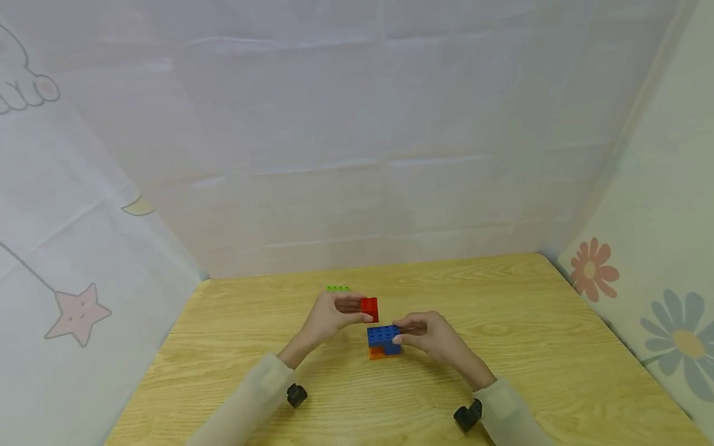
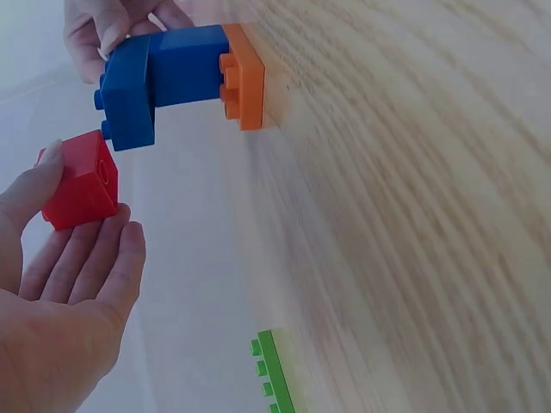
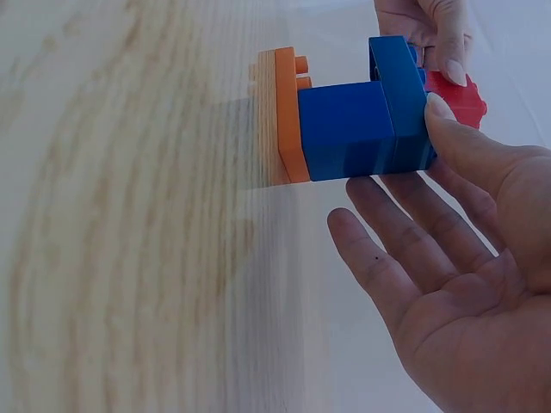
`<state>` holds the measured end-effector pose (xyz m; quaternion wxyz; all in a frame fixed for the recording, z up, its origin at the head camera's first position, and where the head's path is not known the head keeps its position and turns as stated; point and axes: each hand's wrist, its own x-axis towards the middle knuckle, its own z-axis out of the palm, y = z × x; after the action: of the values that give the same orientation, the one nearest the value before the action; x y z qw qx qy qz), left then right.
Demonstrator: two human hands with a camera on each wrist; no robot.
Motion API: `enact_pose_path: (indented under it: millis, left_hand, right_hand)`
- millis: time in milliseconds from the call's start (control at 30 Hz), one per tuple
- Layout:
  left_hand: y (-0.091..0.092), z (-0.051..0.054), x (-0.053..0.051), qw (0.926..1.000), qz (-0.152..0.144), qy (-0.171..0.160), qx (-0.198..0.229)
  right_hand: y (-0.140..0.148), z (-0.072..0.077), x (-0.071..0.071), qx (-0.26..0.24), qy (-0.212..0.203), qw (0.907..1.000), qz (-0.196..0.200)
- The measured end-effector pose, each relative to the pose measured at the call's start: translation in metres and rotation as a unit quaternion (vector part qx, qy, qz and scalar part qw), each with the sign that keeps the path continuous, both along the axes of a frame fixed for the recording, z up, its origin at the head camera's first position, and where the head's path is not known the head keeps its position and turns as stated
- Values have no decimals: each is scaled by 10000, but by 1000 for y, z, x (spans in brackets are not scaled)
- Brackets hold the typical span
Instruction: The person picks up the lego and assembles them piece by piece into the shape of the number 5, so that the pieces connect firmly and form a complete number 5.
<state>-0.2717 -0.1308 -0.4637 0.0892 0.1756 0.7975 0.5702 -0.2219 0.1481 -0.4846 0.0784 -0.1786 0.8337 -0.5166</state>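
A red block (image 1: 369,309) is pinched between the thumb and fingers of my left hand (image 1: 333,319), above and slightly left of a small stack. That stack has an orange plate (image 2: 250,77) at the bottom on the table, a blue block (image 3: 346,129) on it, and a wider blue brick (image 1: 383,334) on top, overhanging toward the left. My right hand (image 1: 432,337) grips the top blue brick at its right end, thumb on the near side. In the left wrist view the red block (image 2: 82,181) is close to the top brick's studs.
A green studded piece (image 1: 338,288) lies on the wooden table (image 1: 251,322) behind my left hand. Patterned cloth (image 1: 334,155) hangs behind the table and on both sides.
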Motion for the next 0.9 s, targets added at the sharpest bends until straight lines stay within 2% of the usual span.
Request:
enact_pose_path:
  millis: [133,267,533,900]
  left_hand:
    - [2,1,4,9997,-142,-41,171]
    - [3,1,8,9996,-133,-75,239]
    - [4,0,20,9997,-150,23,187]
    - [3,-4,27,9998,-73,167,17]
  right_hand:
    - [1,0,-1,14,34,10000,7]
    - [1,0,-1,-18,-10,10000,30]
    - [0,-1,1,-49,-69,10000,-12]
    - [0,-1,0,-42,-99,9999,-26]
